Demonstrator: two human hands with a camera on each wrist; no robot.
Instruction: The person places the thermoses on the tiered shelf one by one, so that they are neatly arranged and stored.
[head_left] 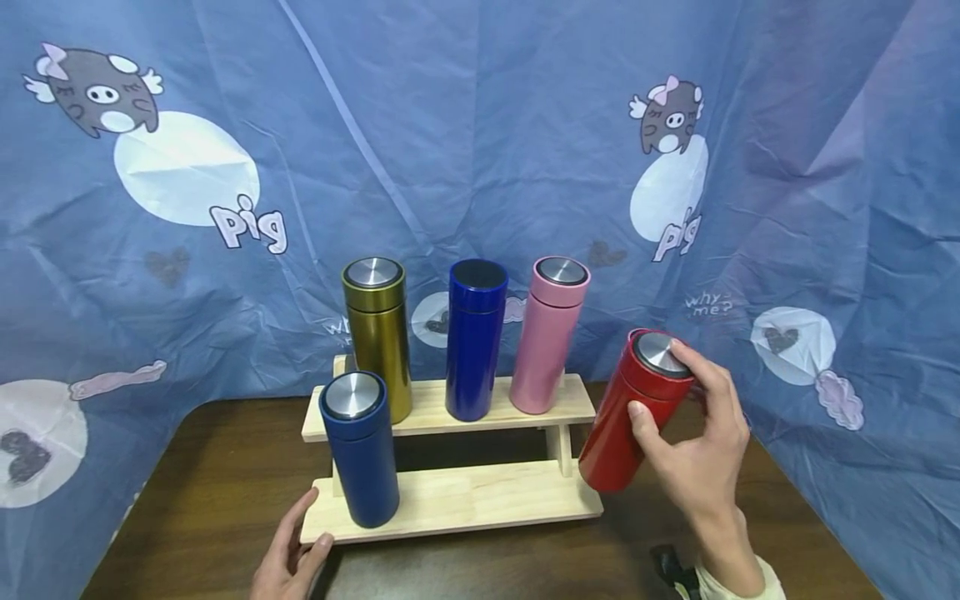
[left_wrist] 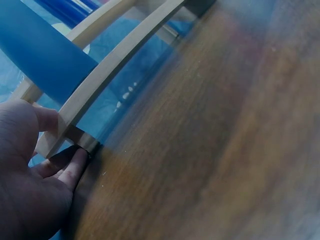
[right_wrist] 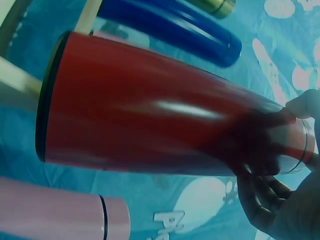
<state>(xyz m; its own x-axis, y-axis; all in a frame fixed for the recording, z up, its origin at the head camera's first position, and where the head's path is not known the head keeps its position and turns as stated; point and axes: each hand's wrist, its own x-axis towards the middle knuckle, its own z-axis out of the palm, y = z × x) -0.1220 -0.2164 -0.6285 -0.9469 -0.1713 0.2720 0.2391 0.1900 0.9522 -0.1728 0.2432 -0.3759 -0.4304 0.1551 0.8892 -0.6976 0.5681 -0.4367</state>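
Observation:
My right hand (head_left: 701, 442) holds a red thermos bottle (head_left: 630, 417) near its silver-topped lid, tilted, beside the right end of a two-tier wooden rack (head_left: 480, 496). In the right wrist view the red bottle fills the middle, its dark-rimmed base to the left. My left hand (head_left: 288, 554) grips the left end of the rack's lower board, thumb and fingers to either side. Close to it a matte blue bottle (head_left: 365, 467) stands on that board. On the upper board stand a gold bottle (head_left: 382, 358), a glossy blue bottle (head_left: 474, 354) and a pink bottle (head_left: 547, 350).
The rack stands on a dark wood table (head_left: 202, 475). Behind and around it hangs a blue cloth (head_left: 480, 125) printed with pigs. A black object (head_left: 667, 567) lies near my right sleeve. Another view of pink, a bottle's lid end (right_wrist: 115, 217), shows low in the right wrist view.

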